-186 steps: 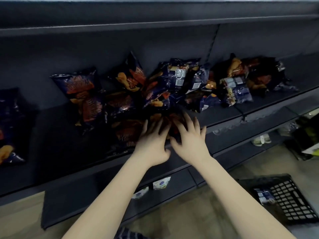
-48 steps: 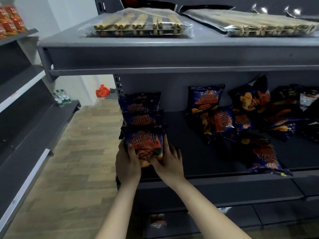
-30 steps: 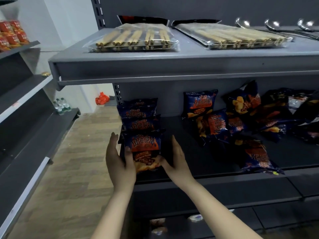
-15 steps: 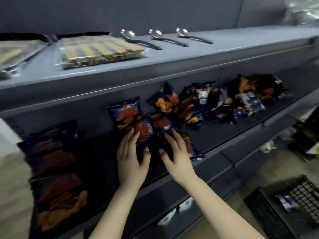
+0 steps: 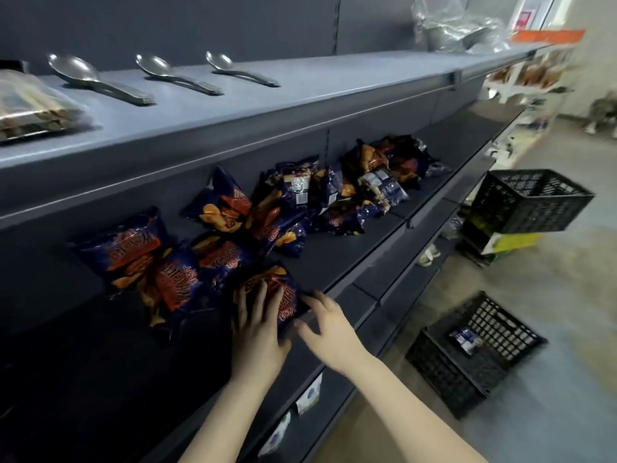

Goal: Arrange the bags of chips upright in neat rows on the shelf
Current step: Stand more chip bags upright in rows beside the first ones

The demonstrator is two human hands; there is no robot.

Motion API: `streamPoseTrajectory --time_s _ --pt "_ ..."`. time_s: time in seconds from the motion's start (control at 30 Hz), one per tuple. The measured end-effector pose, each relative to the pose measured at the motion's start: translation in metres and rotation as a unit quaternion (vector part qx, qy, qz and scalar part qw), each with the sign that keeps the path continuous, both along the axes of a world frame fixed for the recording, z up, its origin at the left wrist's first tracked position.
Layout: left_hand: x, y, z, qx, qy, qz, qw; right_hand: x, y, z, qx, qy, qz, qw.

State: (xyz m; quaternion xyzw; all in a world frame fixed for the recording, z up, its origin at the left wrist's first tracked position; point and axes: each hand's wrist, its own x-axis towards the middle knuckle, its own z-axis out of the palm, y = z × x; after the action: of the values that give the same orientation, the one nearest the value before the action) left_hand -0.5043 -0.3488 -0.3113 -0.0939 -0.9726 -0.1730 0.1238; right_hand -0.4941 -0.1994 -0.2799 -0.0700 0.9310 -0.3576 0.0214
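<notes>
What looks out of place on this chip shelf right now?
The chip bags lie in a jumbled heap along the shelf, tilted and overlapping instead of upright; a few show their label backs. The nearest bag lies askew by the front edge under the left hand.

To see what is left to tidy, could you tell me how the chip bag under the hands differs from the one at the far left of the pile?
The bag under the hands lies flat near the front edge of the shelf; the far-left bag stands against the back panel. The left hand rests its fingers on the first; no hand touches the second. Both are dark blue with orange print.
</notes>
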Motion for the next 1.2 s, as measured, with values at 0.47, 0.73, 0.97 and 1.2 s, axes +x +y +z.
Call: streamPoseTrajectory --time_s 0.47,0.73,0.97,1.2 --pt "0.017 0.002 0.017 -0.067 -0.004 0.023 0.997 0.002 -0.002 0.020 -0.148 -0.021 -0.077 0.986" --pt "0.040 -0.017 0.088 0.199 0.026 0.050 0.978 0.015 -0.028 0.048 -0.302 0.184 -0.141 0.925" --pt "0.065 -0.063 0.119 0.602 -0.069 0.068 0.792 0.006 -0.058 0.038 -0.286 0.059 0.030 0.956" --pt "0.102 -0.123 0.106 0.728 -0.034 0.111 0.675 0.019 -0.093 0.039 -0.462 -0.281 0.228 0.810"
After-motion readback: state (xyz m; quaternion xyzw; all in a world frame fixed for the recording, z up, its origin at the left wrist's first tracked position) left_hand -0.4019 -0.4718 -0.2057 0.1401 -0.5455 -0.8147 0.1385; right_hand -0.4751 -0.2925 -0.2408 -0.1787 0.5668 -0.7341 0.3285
